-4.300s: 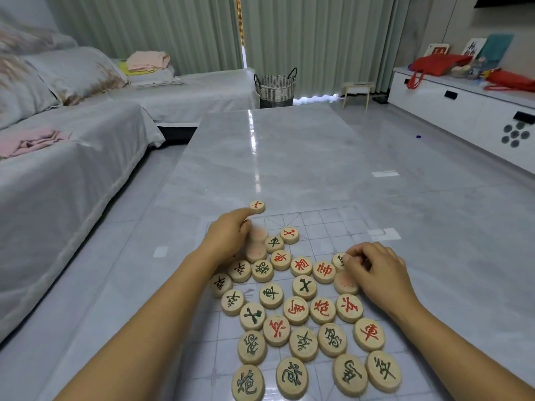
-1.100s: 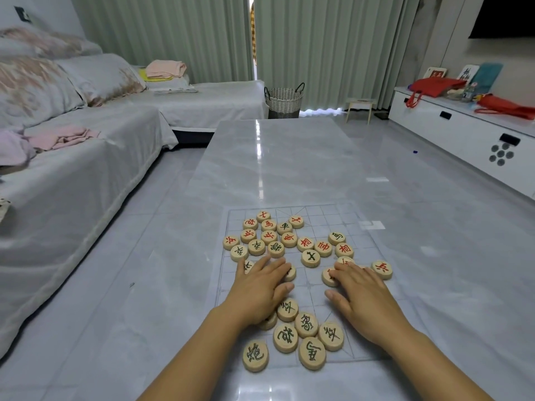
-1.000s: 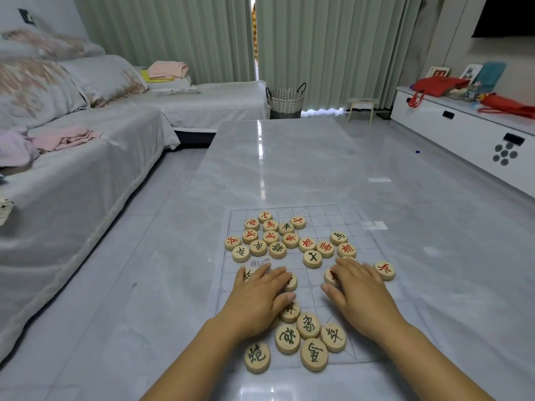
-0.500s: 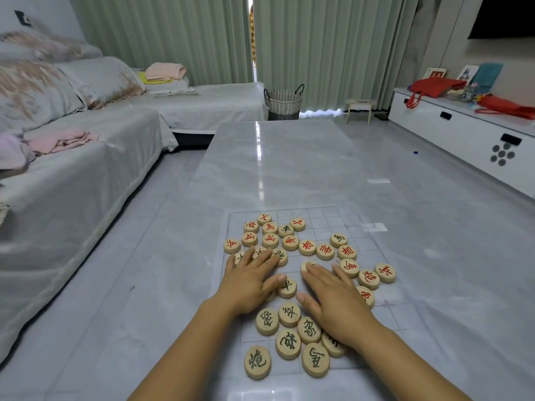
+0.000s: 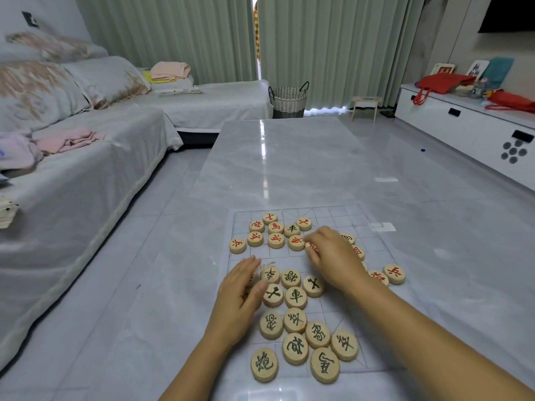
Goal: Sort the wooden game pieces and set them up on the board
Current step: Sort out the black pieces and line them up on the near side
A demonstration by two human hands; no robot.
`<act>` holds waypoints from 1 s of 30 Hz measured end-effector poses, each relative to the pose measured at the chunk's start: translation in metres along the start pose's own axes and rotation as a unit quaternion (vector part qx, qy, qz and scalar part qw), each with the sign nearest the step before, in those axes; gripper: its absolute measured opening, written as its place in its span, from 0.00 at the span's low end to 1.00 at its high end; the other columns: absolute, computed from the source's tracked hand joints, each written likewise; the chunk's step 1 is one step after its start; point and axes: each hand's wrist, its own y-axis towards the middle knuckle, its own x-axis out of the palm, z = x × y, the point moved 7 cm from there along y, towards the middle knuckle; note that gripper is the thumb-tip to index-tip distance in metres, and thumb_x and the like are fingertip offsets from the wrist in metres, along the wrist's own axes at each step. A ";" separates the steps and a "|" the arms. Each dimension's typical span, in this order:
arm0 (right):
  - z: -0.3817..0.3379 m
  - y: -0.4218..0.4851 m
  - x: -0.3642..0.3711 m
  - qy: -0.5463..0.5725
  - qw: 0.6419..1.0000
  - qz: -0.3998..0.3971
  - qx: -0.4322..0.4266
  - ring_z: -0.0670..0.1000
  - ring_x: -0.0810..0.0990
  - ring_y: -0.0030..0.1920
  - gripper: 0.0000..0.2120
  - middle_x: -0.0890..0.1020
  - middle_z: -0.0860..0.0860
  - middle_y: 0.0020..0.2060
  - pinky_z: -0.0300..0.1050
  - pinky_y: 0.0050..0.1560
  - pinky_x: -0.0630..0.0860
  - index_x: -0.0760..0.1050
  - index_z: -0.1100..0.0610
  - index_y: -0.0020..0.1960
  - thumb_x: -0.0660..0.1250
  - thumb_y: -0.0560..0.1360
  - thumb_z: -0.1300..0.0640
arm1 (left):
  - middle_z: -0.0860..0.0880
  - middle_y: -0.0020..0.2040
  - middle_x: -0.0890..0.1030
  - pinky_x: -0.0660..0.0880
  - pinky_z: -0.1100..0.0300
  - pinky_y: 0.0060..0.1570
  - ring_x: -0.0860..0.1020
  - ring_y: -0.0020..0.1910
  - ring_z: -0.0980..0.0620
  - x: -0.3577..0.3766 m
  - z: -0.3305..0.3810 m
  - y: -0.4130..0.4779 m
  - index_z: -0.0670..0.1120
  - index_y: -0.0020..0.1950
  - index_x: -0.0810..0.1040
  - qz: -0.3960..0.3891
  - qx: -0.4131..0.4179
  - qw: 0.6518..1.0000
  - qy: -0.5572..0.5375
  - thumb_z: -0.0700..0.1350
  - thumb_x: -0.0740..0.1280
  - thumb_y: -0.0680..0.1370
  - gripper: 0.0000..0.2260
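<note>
Round wooden game pieces lie on a clear gridded board (image 5: 362, 224) on the grey marble table. Red-lettered pieces (image 5: 276, 240) cluster at the board's far left, and a few more red ones (image 5: 394, 274) sit on the right. Dark-lettered pieces (image 5: 295, 296) fill the near half. My left hand (image 5: 241, 290) lies flat, fingers together, against the dark pieces at the board's left edge, partly covering some. My right hand (image 5: 333, 256) reaches over the middle, its fingers curled down onto a blurred red piece (image 5: 311, 246) beside the red cluster.
The table (image 5: 289, 157) stretches away beyond the board. A grey covered sofa (image 5: 72, 175) runs along the left. A woven basket (image 5: 288, 101) and a small stool (image 5: 365, 107) stand past the table's far end. A white cabinet (image 5: 469, 131) lines the right.
My right hand has moved forward from the board's middle to the red cluster. My left hand slid back and to the left edge. Red and dark pieces now lie more apart.
</note>
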 end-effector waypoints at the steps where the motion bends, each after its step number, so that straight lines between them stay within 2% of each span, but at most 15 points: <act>1: 0.001 0.015 0.003 -0.006 1.000 -0.003 0.009 0.55 0.71 0.60 0.16 0.73 0.53 0.60 0.48 0.58 0.69 0.71 0.56 0.64 0.57 0.78 0.55 | 0.63 0.67 0.66 0.61 0.65 0.66 0.63 0.68 0.63 -0.004 -0.003 -0.001 0.58 0.68 0.66 0.015 -0.027 0.999 -0.035 0.66 0.54 0.71 0.27; 4: -0.001 0.051 0.013 -0.028 0.998 -0.035 0.032 0.57 0.70 0.62 0.17 0.71 0.55 0.61 0.50 0.57 0.70 0.69 0.58 0.65 0.57 0.78 0.55 | 0.61 0.63 0.71 0.64 0.71 0.57 0.68 0.62 0.62 -0.007 -0.003 -0.001 0.55 0.66 0.69 0.023 -0.051 0.997 -0.053 0.61 0.55 0.72 0.25; 8: -0.003 0.078 0.034 -0.066 0.992 -0.087 0.059 0.57 0.68 0.62 0.16 0.68 0.57 0.62 0.50 0.54 0.70 0.71 0.61 0.61 0.58 0.78 0.54 | 0.61 0.63 0.70 0.63 0.67 0.61 0.68 0.63 0.63 -0.002 -0.001 0.001 0.53 0.67 0.69 0.016 -0.020 0.999 -0.020 0.62 0.55 0.72 0.26; 11: 0.001 0.089 0.047 -0.088 0.984 -0.119 0.102 0.58 0.68 0.61 0.13 0.65 0.58 0.63 0.48 0.49 0.69 0.72 0.62 0.58 0.58 0.76 0.57 | 0.60 0.62 0.72 0.65 0.67 0.61 0.69 0.62 0.62 -0.003 -0.004 0.002 0.54 0.66 0.69 0.023 -0.027 0.999 -0.033 0.64 0.56 0.71 0.27; 13: 0.005 0.094 0.050 -0.081 0.978 -0.128 0.141 0.59 0.70 0.60 0.12 0.64 0.58 0.64 0.48 0.47 0.69 0.73 0.62 0.57 0.59 0.76 0.59 | 0.60 0.61 0.73 0.66 0.67 0.60 0.70 0.61 0.62 -0.004 -0.005 0.003 0.54 0.66 0.70 0.025 -0.026 0.999 -0.035 0.65 0.56 0.70 0.27; 16: 0.006 0.097 0.051 -0.057 0.978 -0.111 0.167 0.59 0.72 0.57 0.11 0.65 0.59 0.64 0.47 0.45 0.69 0.73 0.62 0.55 0.61 0.75 0.60 | 0.59 0.60 0.74 0.67 0.68 0.58 0.71 0.60 0.62 -0.005 -0.006 0.003 0.54 0.64 0.71 0.031 -0.030 0.998 -0.046 0.62 0.57 0.72 0.24; 19: 0.002 0.093 0.038 -0.052 0.986 -0.066 0.141 0.58 0.72 0.56 0.12 0.68 0.57 0.60 0.47 0.44 0.69 0.74 0.61 0.54 0.62 0.74 0.55 | 0.60 0.59 0.74 0.67 0.70 0.56 0.71 0.58 0.63 -0.007 -0.009 0.003 0.55 0.64 0.71 0.035 -0.041 0.997 -0.057 0.64 0.57 0.71 0.25; 21: -0.003 0.082 0.022 -0.019 0.992 -0.047 0.119 0.57 0.73 0.54 0.15 0.70 0.56 0.59 0.48 0.44 0.71 0.73 0.60 0.56 0.62 0.74 0.52 | 0.61 0.59 0.73 0.66 0.70 0.56 0.71 0.59 0.62 -0.006 -0.009 0.003 0.54 0.64 0.71 0.032 -0.041 0.997 -0.056 0.64 0.57 0.70 0.26; 25: -0.017 0.027 -0.011 0.016 0.997 -0.056 0.056 0.53 0.74 0.47 0.15 0.74 0.53 0.55 0.48 0.46 0.73 0.73 0.57 0.56 0.62 0.75 0.50 | 0.61 0.58 0.73 0.64 0.76 0.53 0.70 0.58 0.62 -0.005 -0.004 0.004 0.53 0.64 0.71 0.030 -0.018 0.999 -0.036 0.60 0.56 0.72 0.24; 28: -0.021 -0.033 -0.020 0.010 0.996 -0.078 0.029 0.50 0.75 0.53 0.17 0.75 0.49 0.57 0.44 0.51 0.73 0.71 0.53 0.62 0.62 0.75 0.49 | 0.61 0.57 0.72 0.64 0.78 0.50 0.71 0.57 0.62 -0.005 0.000 0.003 0.51 0.64 0.72 0.026 -0.006 1.000 -0.015 0.61 0.56 0.72 0.24; 30: -0.017 -0.062 -0.016 0.005 0.996 -0.089 0.031 0.48 0.75 0.53 0.19 0.75 0.47 0.57 0.42 0.51 0.73 0.68 0.51 0.63 0.63 0.74 0.48 | 0.61 0.58 0.72 0.63 0.76 0.53 0.70 0.58 0.62 -0.004 0.002 0.002 0.51 0.65 0.71 0.020 0.007 1.000 0.002 0.65 0.54 0.71 0.28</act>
